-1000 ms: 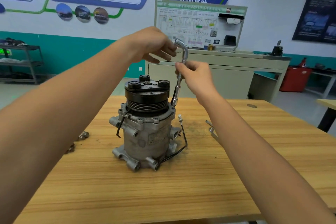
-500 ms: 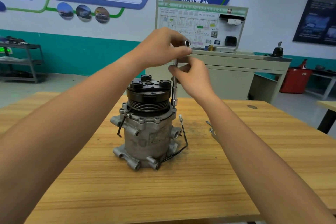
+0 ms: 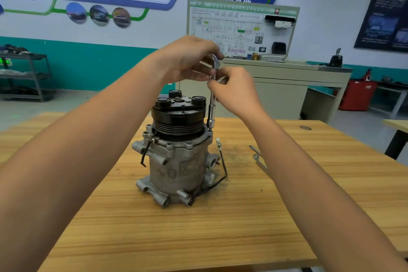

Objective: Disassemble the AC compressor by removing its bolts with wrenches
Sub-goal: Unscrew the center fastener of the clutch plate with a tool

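The AC compressor stands upright in the middle of the wooden table, its black pulley and clutch on top and a black wire hanging at its right. An L-shaped socket wrench stands vertically at the pulley's right edge, its socket down on a bolt in the grey flange. My left hand grips the wrench's bent top handle from above. My right hand pinches the upright shaft just below the bend.
Flat wrenches lie on the table to the right of the compressor, partly hidden by my right forearm. Behind the table stand a beige training bench with a wiring board, a metal shelf at left and a red bin at right.
The wrench's bent handle has swung round at the top. My left hand went from open above it to gripping it, and my right hand shifted its pinch on the shaft.
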Tool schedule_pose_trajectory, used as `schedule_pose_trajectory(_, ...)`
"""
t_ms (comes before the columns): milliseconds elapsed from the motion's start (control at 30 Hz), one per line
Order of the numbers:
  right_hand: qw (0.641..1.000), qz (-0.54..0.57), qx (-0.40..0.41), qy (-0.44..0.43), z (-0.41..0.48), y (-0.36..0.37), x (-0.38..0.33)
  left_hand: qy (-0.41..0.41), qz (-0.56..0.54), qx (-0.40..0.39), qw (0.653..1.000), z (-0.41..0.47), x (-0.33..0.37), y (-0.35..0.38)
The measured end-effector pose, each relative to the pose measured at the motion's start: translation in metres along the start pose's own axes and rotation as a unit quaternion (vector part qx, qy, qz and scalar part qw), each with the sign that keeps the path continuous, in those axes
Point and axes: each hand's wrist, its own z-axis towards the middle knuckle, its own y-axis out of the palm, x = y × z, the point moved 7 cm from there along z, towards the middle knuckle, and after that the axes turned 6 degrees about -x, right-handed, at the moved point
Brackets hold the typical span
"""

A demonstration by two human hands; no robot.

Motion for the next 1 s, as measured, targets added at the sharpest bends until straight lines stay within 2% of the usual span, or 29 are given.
schedule_pose_trajectory(100,1.0,-0.018,-0.011,-0.003,-0.001,0.0,-0.001,0.012,0.022,-0.032,0.999,-0.006,0.001,0.001)
schedule_pose_trajectory(300,1.0,0.0,0.026,-0.013,0.004,-0.023,-0.007,0.021,0.015,0.087,0.996,-0.011,-0.012,-0.018)
schedule_pose_trajectory(400,0.997,0.027,0.065,-0.008,0.005,-0.046,-0.002,0.059,0.142,0.1,0.983,-0.016,-0.015,-0.017)
schedule_pose_trajectory(467,0.992,0.096,0.082,0.005,-0.001,-0.064,0.013,0.111,0.3,0.057,0.946,-0.019,-0.015,0.003)
schedule_pose_trajectory(567,0.979,0.191,0.057,0.038,-0.022,-0.074,0.049,0.087,0.53,-0.075,0.84,-0.016,-0.037,0.044)
schedule_pose_trajectory(633,0.994,0.095,0.025,0.052,-0.043,-0.061,0.081,0.069,0.645,-0.1,0.754,-0.013,-0.044,0.057)
schedule_pose_trajectory(700,0.998,-0.034,-0.033,0.042,-0.07,-0.034,0.109,0.056,0.693,-0.121,0.709,-0.011,-0.047,0.064)
schedule_pose_trajectory(767,0.98,-0.142,-0.137,0.01,-0.095,0.001,0.137,0.041,0.697,-0.148,0.701,-0.011,-0.05,0.068)
schedule_pose_trajectory(833,0.937,-0.248,-0.242,-0.034,-0.117,0.034,0.16,0.046,0.706,-0.152,0.69,-0.011,-0.051,0.07)
schedule_pose_trajectory(933,0.893,-0.324,-0.304,-0.079,-0.132,0.055,0.171,0.054,0.717,-0.152,0.678,-0.012,-0.05,0.071)
schedule_pose_trajectory(1000,0.871,-0.354,-0.329,-0.086,-0.135,0.062,0.172,0.069,0.706,-0.153,0.687,-0.011,-0.049,0.071)
